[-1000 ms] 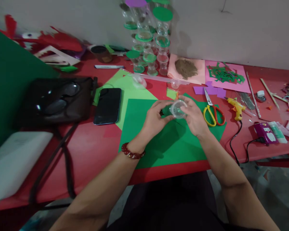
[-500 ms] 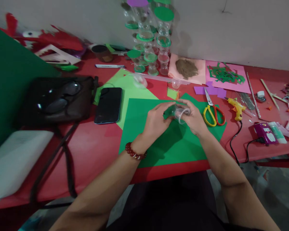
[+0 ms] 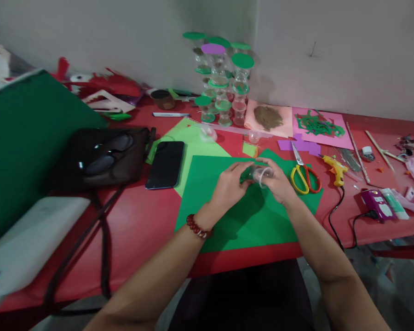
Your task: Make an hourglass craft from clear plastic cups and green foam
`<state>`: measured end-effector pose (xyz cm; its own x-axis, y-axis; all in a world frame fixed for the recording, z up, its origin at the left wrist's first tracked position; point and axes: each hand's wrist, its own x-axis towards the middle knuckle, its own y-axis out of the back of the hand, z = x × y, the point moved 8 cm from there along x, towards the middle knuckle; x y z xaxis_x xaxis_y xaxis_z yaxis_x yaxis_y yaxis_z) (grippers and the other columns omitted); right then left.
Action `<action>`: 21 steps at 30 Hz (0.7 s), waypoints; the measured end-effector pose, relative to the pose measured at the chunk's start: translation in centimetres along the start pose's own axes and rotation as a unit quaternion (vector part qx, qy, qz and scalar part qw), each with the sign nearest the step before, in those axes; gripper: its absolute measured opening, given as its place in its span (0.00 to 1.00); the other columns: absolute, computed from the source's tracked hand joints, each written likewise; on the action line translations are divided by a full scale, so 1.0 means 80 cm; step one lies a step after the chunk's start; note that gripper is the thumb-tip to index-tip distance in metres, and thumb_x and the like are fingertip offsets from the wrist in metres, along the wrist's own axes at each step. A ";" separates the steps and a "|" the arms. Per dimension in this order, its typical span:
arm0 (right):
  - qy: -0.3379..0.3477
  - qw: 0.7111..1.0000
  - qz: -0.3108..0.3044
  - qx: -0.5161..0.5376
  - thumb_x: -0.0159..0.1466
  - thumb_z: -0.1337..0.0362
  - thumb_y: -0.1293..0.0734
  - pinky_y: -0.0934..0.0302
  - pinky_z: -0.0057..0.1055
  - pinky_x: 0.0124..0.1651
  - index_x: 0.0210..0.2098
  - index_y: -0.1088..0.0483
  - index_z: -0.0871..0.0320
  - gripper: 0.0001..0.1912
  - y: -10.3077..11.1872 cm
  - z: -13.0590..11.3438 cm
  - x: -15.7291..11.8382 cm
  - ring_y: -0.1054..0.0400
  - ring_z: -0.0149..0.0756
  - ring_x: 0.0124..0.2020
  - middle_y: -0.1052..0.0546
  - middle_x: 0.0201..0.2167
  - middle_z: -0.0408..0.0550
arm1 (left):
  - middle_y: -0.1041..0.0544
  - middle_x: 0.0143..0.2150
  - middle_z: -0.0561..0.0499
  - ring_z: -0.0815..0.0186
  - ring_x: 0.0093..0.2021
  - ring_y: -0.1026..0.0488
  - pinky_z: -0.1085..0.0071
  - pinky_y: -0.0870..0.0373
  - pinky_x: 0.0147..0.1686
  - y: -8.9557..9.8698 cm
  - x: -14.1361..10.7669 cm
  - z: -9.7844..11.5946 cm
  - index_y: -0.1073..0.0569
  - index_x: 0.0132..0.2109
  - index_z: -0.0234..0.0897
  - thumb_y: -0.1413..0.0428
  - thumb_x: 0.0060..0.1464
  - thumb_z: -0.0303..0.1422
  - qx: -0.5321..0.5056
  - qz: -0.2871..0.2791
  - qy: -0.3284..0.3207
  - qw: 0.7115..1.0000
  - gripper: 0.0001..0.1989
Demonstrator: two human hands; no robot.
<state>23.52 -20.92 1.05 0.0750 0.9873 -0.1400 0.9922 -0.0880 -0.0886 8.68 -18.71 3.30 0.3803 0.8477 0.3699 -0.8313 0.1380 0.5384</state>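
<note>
Both hands meet above a green sheet of paper (image 3: 210, 193) on the table. A small clear plastic cup (image 3: 262, 176) lies sideways between them, its round rim toward my right side. My right hand (image 3: 278, 184) has its fingers curled around the cup. The fingers of my left hand (image 3: 230, 183) close on the cup's other end, where green shows; whether that is a paper disc or the sheet seen through plastic, I cannot tell. Scissors (image 3: 301, 172) with one yellow and one red handle rest right of my right hand.
Stacked clear cups with paper discs (image 3: 224, 82) stand by the wall. Brown grains (image 3: 268, 117) and green paper scraps (image 3: 319, 124) lie on pink sheets. At right are a yellow glue gun (image 3: 336, 169) and its cord; at left, a phone (image 3: 165, 165) and dark bag (image 3: 100, 156).
My view has tilted up, so the table sits lower in the picture and more wall shows. Both hands keep nearly the same grip on the cup.
</note>
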 end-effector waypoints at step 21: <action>-0.015 0.999 0.024 0.032 0.41 0.60 0.18 0.34 0.31 0.40 0.49 0.26 0.53 0.35 0.005 0.008 0.011 0.28 0.33 0.35 0.21 0.37 0.40 | 0.18 0.56 0.41 0.52 0.57 0.20 0.51 0.22 0.59 -0.012 0.004 -0.006 0.21 0.57 0.39 0.38 0.54 0.21 -0.046 0.006 -0.021 0.999 0.23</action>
<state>23.93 -20.14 0.23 0.1182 0.9776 -0.1743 0.9791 -0.1439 -0.1434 9.39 -18.33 2.56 0.3843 0.8278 0.4087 -0.8693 0.1754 0.4621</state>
